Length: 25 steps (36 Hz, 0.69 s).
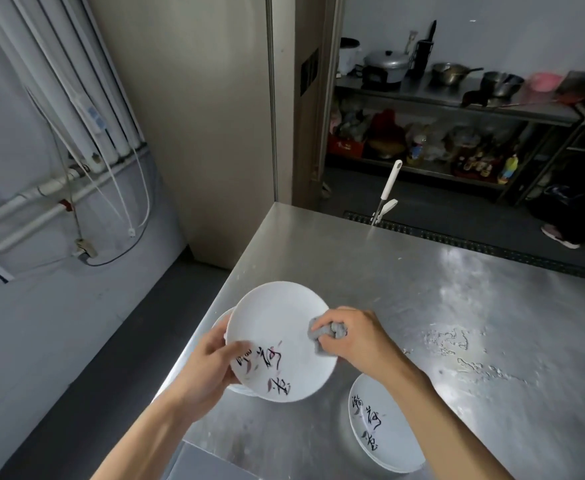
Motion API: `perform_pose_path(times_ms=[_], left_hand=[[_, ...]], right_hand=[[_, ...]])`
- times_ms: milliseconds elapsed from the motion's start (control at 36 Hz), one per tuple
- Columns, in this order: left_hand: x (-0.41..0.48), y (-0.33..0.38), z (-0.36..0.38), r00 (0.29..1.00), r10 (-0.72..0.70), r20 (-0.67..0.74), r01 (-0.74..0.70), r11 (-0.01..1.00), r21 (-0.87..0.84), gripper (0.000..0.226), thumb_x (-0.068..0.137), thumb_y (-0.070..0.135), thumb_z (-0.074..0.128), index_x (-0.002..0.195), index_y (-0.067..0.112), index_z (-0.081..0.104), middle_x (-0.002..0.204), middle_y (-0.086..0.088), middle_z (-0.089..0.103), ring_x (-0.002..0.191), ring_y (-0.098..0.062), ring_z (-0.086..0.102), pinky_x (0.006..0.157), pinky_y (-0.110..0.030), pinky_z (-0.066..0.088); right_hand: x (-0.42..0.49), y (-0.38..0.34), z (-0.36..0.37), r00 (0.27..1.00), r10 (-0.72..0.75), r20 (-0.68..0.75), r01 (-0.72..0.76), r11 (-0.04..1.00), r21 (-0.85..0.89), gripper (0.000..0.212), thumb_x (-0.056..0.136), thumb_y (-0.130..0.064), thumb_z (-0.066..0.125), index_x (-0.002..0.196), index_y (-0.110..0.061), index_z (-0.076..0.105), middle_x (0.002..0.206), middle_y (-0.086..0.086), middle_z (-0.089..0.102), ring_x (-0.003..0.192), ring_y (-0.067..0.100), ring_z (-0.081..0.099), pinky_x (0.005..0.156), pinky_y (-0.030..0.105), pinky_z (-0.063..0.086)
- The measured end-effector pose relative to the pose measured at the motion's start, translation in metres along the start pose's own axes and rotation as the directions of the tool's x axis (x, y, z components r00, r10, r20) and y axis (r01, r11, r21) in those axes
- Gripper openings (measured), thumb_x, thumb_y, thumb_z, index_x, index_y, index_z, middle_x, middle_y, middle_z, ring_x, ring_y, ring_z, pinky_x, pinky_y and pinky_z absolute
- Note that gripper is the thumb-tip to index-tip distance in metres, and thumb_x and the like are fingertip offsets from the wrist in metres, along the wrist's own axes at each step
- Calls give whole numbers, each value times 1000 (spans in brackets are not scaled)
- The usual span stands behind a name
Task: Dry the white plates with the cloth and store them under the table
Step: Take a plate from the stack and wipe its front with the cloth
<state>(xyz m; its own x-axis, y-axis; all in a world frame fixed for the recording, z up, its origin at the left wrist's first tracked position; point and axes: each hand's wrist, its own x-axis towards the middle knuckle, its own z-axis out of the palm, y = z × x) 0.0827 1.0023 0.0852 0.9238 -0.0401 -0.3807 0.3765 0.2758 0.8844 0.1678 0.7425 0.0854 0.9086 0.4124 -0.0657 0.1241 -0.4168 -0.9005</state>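
Left grip [211, 362] pinches rim of printed white plate [277, 327] over counter [457, 306] left edge, right grip [357, 337] clutches balled grey cloth [325, 336] against it; stiff, slick, fragile, best held by rim

Your left grip [211, 362] has the white plate [277, 323] by its near-left rim, thumb lying across the painted characters, and the plate is tilted up toward you over the bench [474, 299]. Your right grip [357, 337] is bunched round the grey cloth [329, 332], pressing it onto the plate's right side. Under the lifted plate, more white plates [222, 318] peek out at the bench's left edge; how many, I can't tell. By your right forearm lies another stack of plates [384, 431] with the same brush lettering. Water spots [457, 341] glint on the steel. Past the far edge a white handle [390, 181] pokes up, and a metal shelf [457, 100] carries pots [388, 64].
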Motion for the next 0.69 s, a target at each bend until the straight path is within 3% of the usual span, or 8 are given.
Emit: perform_pose_path(times_ms=[111,167,250,333,444,528,611,694], left_hand=[[-8,-16,18,1000,-12,-23,12,1000,-20,55,99,-2,56,131,40,69,122,-15,75,109,-39,74,76,-52,63],[-5,-13,20,995,9,-98,-16,998,-69,54,100,-5,53,135,33,66,121,-17,75,107,-41,73,74,-53,64],[0,-4,18,983,51,-176,-69,993,-95,53,101,-7,51,138,29,63,123,-16,74,110,-41,72,86,-66,60],[-4,-4,27,979,69,-193,-88,992,-91,56,102,-8,50,139,32,61,123,-11,74,111,-36,73,81,-59,63],[-13,-11,29,991,32,-128,-44,995,-86,56,95,-2,61,138,34,62,123,-12,75,109,-35,74,75,-49,64],[-11,5,12,998,1,-59,-3,999,-37,54,88,15,66,136,39,64,126,-12,73,110,-40,73,77,-58,63],[-6,18,-2,998,-53,34,48,987,152,55,100,4,56,134,45,65,126,-7,74,111,-39,73,85,-70,59],[-8,19,2,991,-82,103,61,980,188,57,97,1,58,136,43,65,127,-11,73,114,-39,72,84,-65,61]], right_hand=[[12,-12,-4,975,-17,-221,34,997,73,33,78,-2,70,85,-32,80,93,-3,75,76,10,74,74,24,61],[7,-13,-5,984,18,-176,-8,998,61,24,75,-13,69,86,-32,79,93,-4,76,79,16,76,74,31,63],[-13,-5,7,984,168,52,-172,979,109,22,80,-17,69,90,-34,79,94,-10,77,84,16,77,62,35,64],[-10,-4,14,986,152,-72,-136,972,191,24,80,-9,72,88,-30,80,90,-1,78,82,14,74,69,40,65],[1,-11,12,962,173,-210,-81,920,384,33,80,14,69,80,-17,81,90,29,69,76,21,62,78,39,64],[-12,-9,9,980,163,-110,-110,919,379,33,79,16,68,79,-14,80,92,10,77,78,25,73,75,36,63],[-14,-10,3,986,163,-41,-142,939,314,33,77,16,66,79,-14,80,94,6,78,81,24,74,76,37,63],[-4,-17,-2,989,117,-92,-89,961,262,32,79,12,69,81,-18,80,93,3,78,81,22,74,76,31,63]])
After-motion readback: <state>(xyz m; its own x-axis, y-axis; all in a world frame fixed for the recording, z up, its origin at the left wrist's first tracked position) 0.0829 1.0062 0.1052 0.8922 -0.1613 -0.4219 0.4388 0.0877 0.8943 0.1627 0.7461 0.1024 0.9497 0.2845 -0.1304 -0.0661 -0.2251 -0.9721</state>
